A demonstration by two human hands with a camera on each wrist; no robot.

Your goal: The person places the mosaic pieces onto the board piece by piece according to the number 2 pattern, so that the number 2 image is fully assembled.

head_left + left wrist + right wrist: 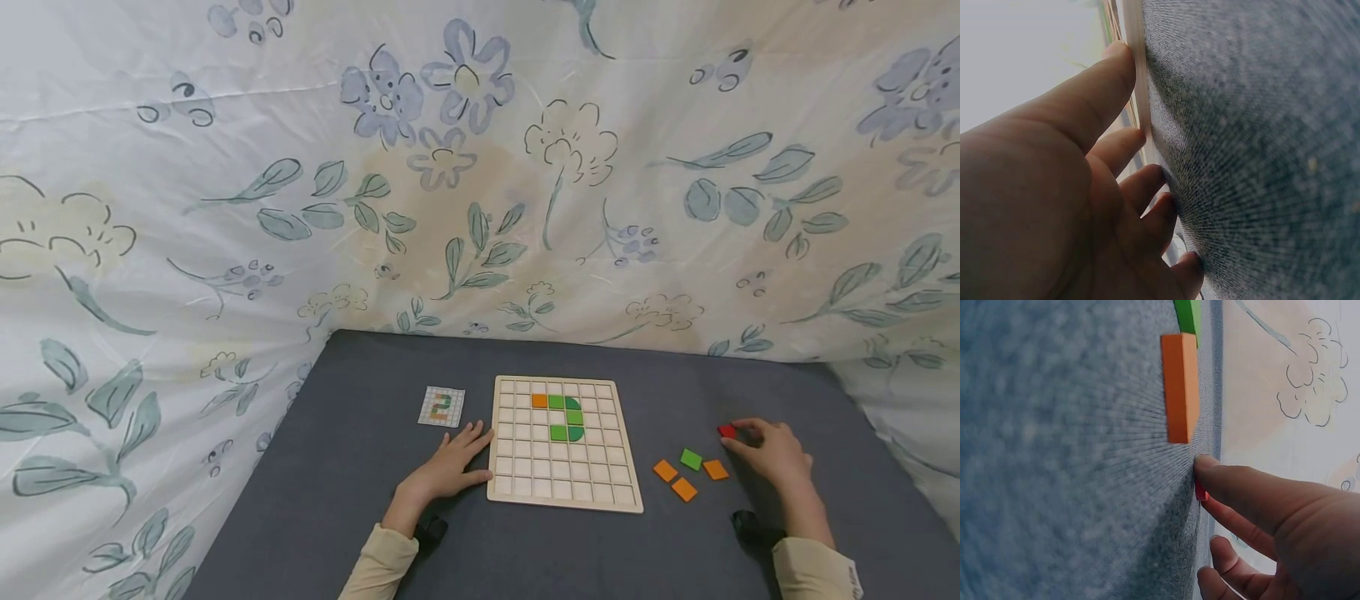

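In the head view, the left hand [447,462] lies with fingers spread along the side of the board [517,487] facing the desk's left edge, thumb touching it. Toward the desk's right edge, the right hand [776,454] pinches a red block [725,431] between thumb and forefinger; nearby on the desk [600,550] lie one green block [692,459] and three orange blocks [684,489]. A patterned card [442,407] sits near the desk's far edge, left of the board. The left wrist view shows that hand's thumb and forefinger against the board's rim, gripping nothing. In the right wrist view, the red block sits low between the fingertips; whether it is lifted, I cannot tell. The step in hand appears to be picking it up; the next move calls for a secure pinch and a clean lift.
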